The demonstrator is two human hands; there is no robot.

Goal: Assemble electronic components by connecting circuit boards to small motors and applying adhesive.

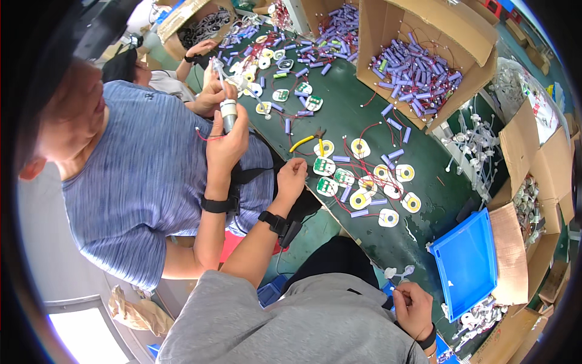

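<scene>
My left hand (292,180) is closed in a pinch over the table's near edge, beside round green circuit boards (324,165) with red wires; whatever its fingertips hold is too small to make out. At the lower right my right hand (414,309) is curled, with a small white bit at its fingertips. Just beyond it is a clear and white plastic fitting (401,273); whether the fingers touch it I cannot tell. Yellow-handled pliers (306,142) lie past my left hand. Several white discs with yellow rings (388,218) and purple cylindrical cells (359,213) are scattered between my hands.
A co-worker on the left holds a small cylindrical motor (228,115) in their hands; another person sits beyond. A cardboard box (388,36) of purple cells stands at the back. To the right are a blue tray (465,261), open cartons (522,145) and white plastic fittings (476,136).
</scene>
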